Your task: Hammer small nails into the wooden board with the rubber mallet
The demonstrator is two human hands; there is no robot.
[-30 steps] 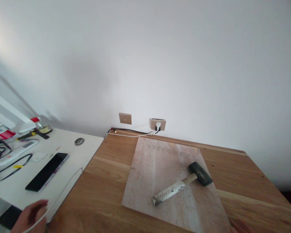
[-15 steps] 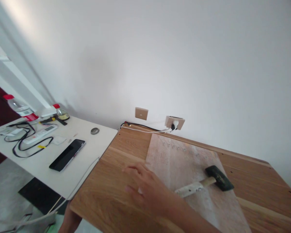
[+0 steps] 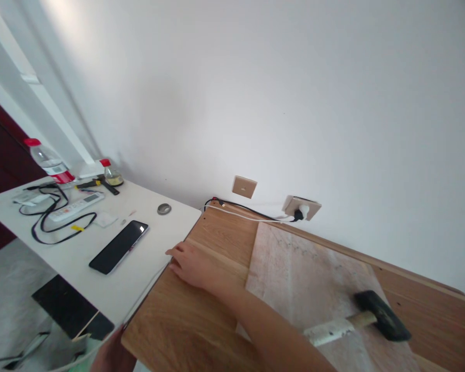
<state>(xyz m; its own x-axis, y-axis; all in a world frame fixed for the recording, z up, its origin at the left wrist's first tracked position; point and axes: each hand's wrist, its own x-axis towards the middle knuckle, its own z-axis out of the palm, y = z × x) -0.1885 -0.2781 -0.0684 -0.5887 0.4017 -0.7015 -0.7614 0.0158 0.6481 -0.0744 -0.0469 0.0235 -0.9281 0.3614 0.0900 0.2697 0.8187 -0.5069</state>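
Note:
My right hand (image 3: 189, 266) reaches across the wooden tabletop (image 3: 205, 320) to its left edge. Its fingertips close at the upper end of a white cable (image 3: 149, 284), which runs along the seam beside the white table (image 3: 120, 201). At the bottom left, below the wooden corner, my left hand (image 3: 114, 354) is partly in view; its fingers are hidden. Behind my right forearm, a black-headed mallet (image 3: 383, 315) with a pale, worn handle lies on a whitish board (image 3: 290, 268).
A phone (image 3: 119, 246), a roll of tape (image 3: 164, 208), a black cord (image 3: 42, 227), a remote (image 3: 77, 206), a hammer (image 3: 109, 186) and bottles (image 3: 54, 165) occupy the white table. Plugs fill a wall socket (image 3: 302, 207) behind the wooden top.
My right hand has moved left and down from above the wood to its left edge, meeting the white cable. The view has shifted slightly left.

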